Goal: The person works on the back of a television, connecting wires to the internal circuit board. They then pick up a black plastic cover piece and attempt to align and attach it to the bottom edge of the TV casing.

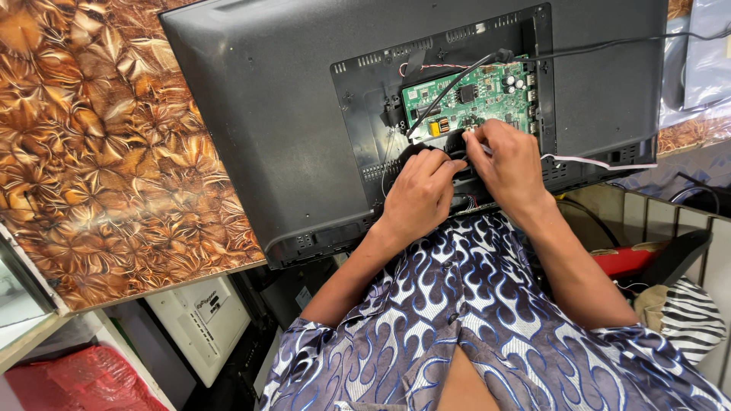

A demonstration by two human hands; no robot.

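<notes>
Right now both your hands are bunched together over the open back of a flat-screen television (304,114) lying face down on a brown, leaf-patterned tabletop (106,152). Your left hand (421,190) has its fingers curled narrow around a black part at the lower edge of the opening; what exactly it grips is hidden beneath the knuckles. Your right hand (509,164) sits just beside it, touching it, with its fingertips pinched tight at the bottom edge of the green circuit board (472,95); I cannot tell what they pinch. A black cable (449,87) crosses the board diagonally, and a white ribbon (601,162) trails away right of your right wrist.
</notes>
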